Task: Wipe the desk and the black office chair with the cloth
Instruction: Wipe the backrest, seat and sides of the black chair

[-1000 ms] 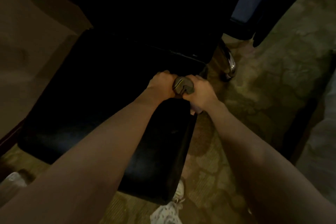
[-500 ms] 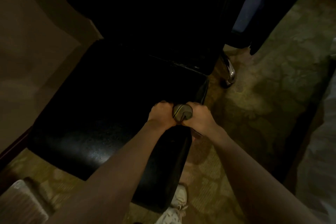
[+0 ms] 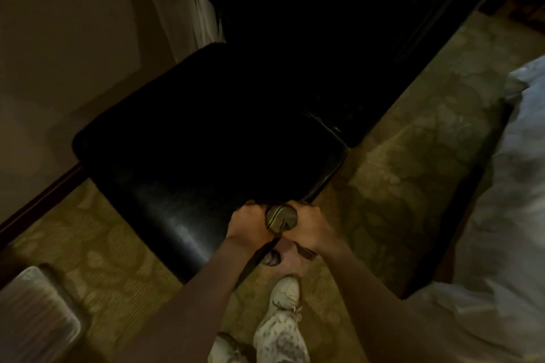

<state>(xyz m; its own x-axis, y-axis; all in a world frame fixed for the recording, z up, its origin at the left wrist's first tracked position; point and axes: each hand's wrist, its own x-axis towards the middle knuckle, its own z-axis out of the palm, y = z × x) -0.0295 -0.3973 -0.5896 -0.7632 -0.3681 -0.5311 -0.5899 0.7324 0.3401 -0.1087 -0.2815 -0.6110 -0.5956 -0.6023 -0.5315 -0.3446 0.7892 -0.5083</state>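
Head view: looking down on a chair seat, floor and two bare forearms.
Chair (image 3: 191, 171): black, smooth and faintly glossy like leather; a squarish padded seat with rounded corners. Its far part is lost in shadow.
Cloth (image 3: 280, 218): olive-khaki, bunched into a tight rounded wad with visible folds. It is pressed on the seat's right edge, between the right and near corners.
Left hand (image 3: 250, 224): fist-like, fingers curled round the cloth's left side, knuckles over the seat.
Right hand (image 3: 312, 230): fingers likewise curled round the cloth's right side, overhanging the seat edge.
Carpet (image 3: 398, 156): yellow-green, short pile, with large pale leaf-like figures.
Bedding (image 3: 501, 215): white, soft and rumpled, along the right edge of view.
Shoe (image 3: 284, 293): pale, laced, just off the seat's near edge, below a speckled trouser leg (image 3: 280, 336).
Wall (image 3: 73, 38): plain beige, with a dark reddish skirting (image 3: 38, 203) at its foot.
Curtain (image 3: 182, 9): pale, hanging in folds beyond the seat's far corner.
Change: both hands and the cloth have slid along the right edge toward the near corner. The grip is unchanged. More bedding is in view, and the chrome leg seen earlier is out of sight.
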